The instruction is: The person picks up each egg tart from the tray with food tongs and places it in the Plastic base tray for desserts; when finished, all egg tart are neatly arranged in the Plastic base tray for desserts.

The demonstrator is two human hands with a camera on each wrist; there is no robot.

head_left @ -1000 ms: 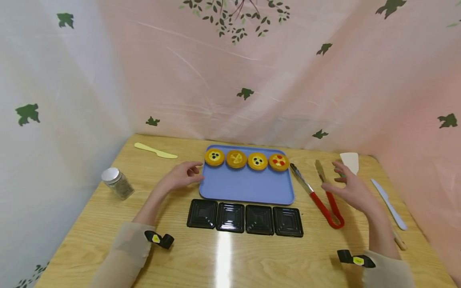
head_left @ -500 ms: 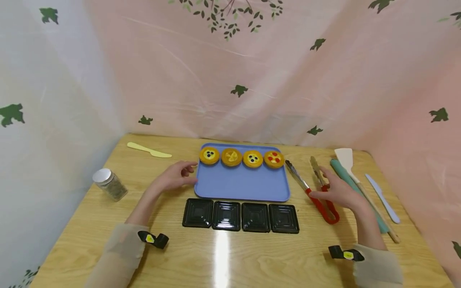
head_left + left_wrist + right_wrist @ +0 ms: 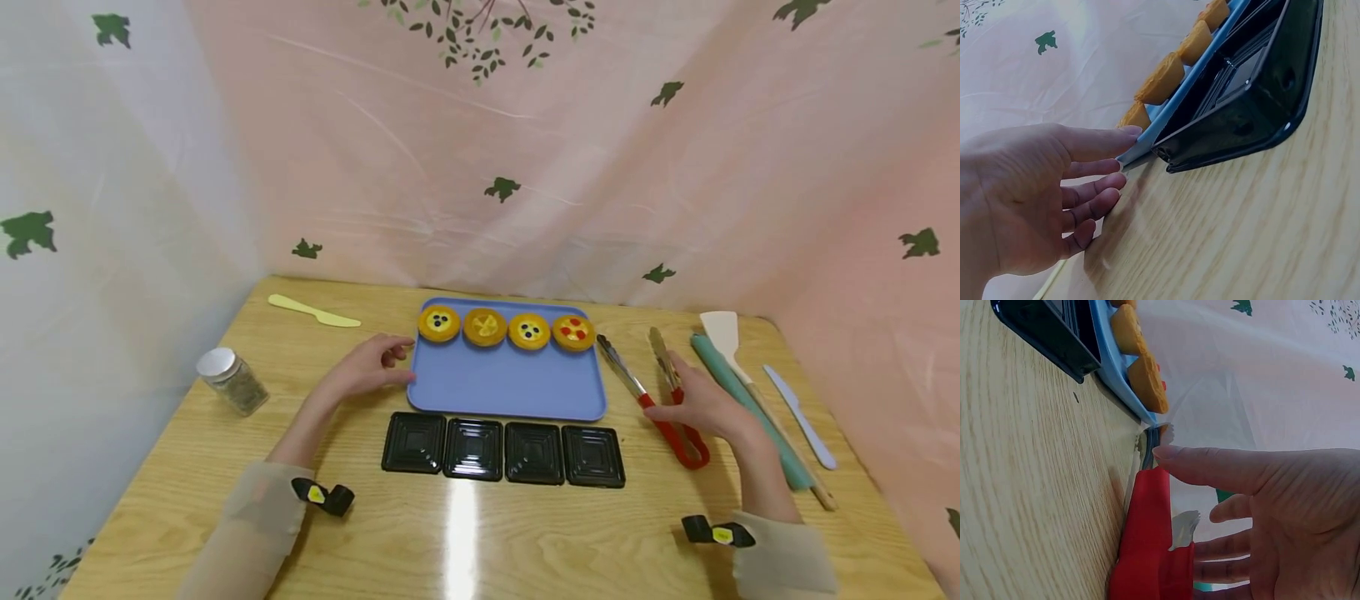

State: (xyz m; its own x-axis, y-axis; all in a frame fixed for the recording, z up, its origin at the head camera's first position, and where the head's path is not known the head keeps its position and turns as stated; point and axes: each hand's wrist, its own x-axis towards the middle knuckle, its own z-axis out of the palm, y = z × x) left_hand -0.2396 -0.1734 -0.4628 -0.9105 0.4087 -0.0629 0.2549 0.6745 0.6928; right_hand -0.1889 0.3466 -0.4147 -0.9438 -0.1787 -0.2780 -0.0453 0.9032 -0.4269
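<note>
My right hand (image 3: 701, 400) spreads over red-handled metal tongs (image 3: 692, 450), which lie spread on the table. In the right wrist view its thumb (image 3: 1210, 465) reaches along one red arm while the fingertips disappear behind the other. My left hand (image 3: 365, 367) is beside the left edge of a blue tray (image 3: 510, 387), thumb and fingertips right at the rim. Along the tray's far side sit several tarts (image 3: 485, 327), topped with dark berries, yellow slices or red pieces. Several square black plastic trays (image 3: 414, 442) line up in front of it.
A yellow knife (image 3: 315, 311) lies at the back left, with a silver-lided spice jar (image 3: 232, 382) nearer me. Right of the tongs are a teal roll (image 3: 722, 364), a white spatula (image 3: 722, 333) with a wooden handle, and a pale blue knife (image 3: 799, 415). A cloth backdrop (image 3: 450, 167) hangs behind.
My right hand has come down and leftward onto the tongs, uncovering the teal roll and spatula handle. The left hand stays at the tray's edge. The head view has shifted slightly.
</note>
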